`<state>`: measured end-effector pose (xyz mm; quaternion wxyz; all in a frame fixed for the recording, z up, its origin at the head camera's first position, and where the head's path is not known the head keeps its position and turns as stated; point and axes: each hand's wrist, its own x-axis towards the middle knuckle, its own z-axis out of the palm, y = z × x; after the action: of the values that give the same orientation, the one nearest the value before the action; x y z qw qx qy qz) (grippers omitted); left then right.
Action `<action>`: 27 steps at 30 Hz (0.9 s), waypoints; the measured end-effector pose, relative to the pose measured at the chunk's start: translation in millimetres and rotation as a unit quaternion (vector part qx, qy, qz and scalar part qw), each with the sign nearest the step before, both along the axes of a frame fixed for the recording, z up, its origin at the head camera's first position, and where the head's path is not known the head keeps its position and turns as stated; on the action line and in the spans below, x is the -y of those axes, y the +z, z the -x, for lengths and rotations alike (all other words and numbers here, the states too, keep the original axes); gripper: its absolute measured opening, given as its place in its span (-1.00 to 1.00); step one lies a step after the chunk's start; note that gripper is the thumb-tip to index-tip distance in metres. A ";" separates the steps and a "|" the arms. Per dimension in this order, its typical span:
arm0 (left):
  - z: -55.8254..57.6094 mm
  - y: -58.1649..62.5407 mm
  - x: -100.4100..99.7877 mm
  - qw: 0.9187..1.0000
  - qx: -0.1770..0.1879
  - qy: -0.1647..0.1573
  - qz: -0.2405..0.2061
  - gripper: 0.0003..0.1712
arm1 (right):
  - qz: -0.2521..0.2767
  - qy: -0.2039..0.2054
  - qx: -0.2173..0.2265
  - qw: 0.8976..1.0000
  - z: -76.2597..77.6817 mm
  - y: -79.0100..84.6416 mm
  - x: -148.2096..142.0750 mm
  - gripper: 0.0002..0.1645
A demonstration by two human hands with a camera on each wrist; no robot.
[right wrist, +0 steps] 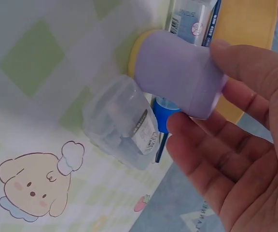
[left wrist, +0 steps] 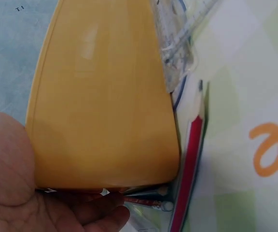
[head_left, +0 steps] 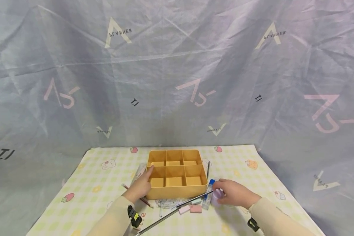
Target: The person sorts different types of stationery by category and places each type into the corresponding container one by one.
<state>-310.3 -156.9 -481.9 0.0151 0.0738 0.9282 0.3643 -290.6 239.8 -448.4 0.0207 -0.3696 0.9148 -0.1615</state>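
In right hand (head_left: 235, 193): small lavender, waisted, smooth piece with yellow end (right wrist: 170, 67), pinched between thumb and bent fingers; lower fingers loosely curled below. Held close to the right front corner of yellow six-compartment plastic box (head_left: 180, 192). Just beside the lavender piece: translucent rounded plastic container (right wrist: 107, 118) with white printed label, and clear tube with blue cap (right wrist: 166, 113), close by the box.

At the box's left end, left hand (head_left: 140, 186): one digit over the rim, other fingers bent along the outer wall; gripping by that end. Near those fingers, on the cloth: red pencil with sharpened dark tip (left wrist: 191, 150).

Along the box front: clear plastic rulers (head_left: 163, 204), pink block eraser (head_left: 196, 209), paler pink one beside. Lying slantwise before the box: long dark slim rod (head_left: 157, 222); whether one piece or two, cannot tell. Beneath all: green-and-white checked tablecloth (head_left: 239, 164). Behind: grey printed curtain (head_left: 153, 72).
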 end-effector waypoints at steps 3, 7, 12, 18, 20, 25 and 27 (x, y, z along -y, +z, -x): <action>0.6 -1.9 -0.9 1.000 -0.008 0.001 -0.005 -0.10 | -0.007 -0.005 0.001 1.000 1.0 -1.1 -1.0 -0.63; 2.6 -3.4 -1.2 1.000 -0.022 -0.003 -0.001 -0.14 | -0.011 -0.003 0.002 1.000 2.7 -2.8 -2.9 -0.59; 7.2 -2.3 1.1 0.999 -0.037 -0.014 0.012 -0.18 | 0.000 0.007 0.003 1.000 4.2 -2.8 -3.7 -0.59; 16.7 -2.3 1.9 0.999 -0.036 -0.011 0.012 -0.18 | 0.008 0.008 0.012 1.000 4.1 -3.1 -5.2 -0.59; 19.5 -2.1 2.0 0.999 -0.035 -0.012 0.007 -0.16 | 0.007 0.006 0.017 1.000 4.0 -4.4 -5.6 -0.59; 26.0 -1.3 1.8 0.999 -0.037 -0.022 -0.002 -0.14 | 0.004 0.001 0.027 1.000 4.3 -6.3 -6.5 -0.59; 28.8 -0.8 1.6 0.999 -0.036 -0.024 -0.005 -0.14 | 0.002 0.000 0.029 1.000 4.1 -4.7 -6.3 -0.58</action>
<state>-339.0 -158.6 -482.7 -0.0095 0.1093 0.9243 0.3656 -294.8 246.1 -453.2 0.0463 -0.3648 0.9135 -0.1742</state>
